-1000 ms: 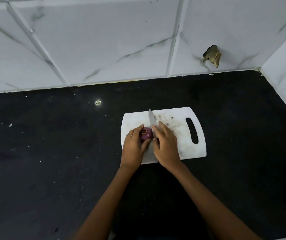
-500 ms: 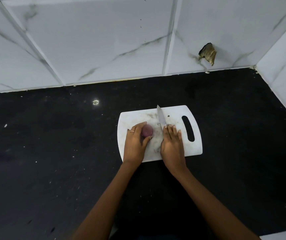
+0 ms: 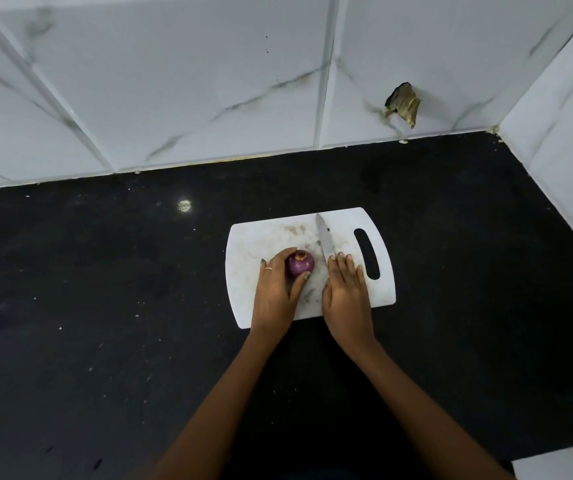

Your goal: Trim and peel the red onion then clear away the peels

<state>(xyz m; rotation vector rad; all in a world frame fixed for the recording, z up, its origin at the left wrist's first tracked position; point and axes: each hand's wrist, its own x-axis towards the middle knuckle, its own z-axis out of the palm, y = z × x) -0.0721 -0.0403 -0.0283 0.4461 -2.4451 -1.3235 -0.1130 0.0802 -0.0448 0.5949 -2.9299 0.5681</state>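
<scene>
A small red onion (image 3: 300,264) sits on the white cutting board (image 3: 257,237), brown end facing away from me. My left hand (image 3: 275,292) cups it from the left, thumb and fingers around it. My right hand (image 3: 346,293) lies over the handle of a knife (image 3: 324,238), fingers flat on top; the blade points away across the board, just right of the onion and apart from it. The knife's handle is hidden under my hand.
The board lies on a black speckled countertop (image 3: 105,341) with small crumbs. White marble-look tiled walls stand behind and to the right. A broken hole in the tile (image 3: 403,103) shows at the back right. The board's handle slot (image 3: 367,252) is on its right side.
The knife went from against the onion to lying on the board to its right. My right hand flattened over the handle. The onion turned, its brown end showing again.
</scene>
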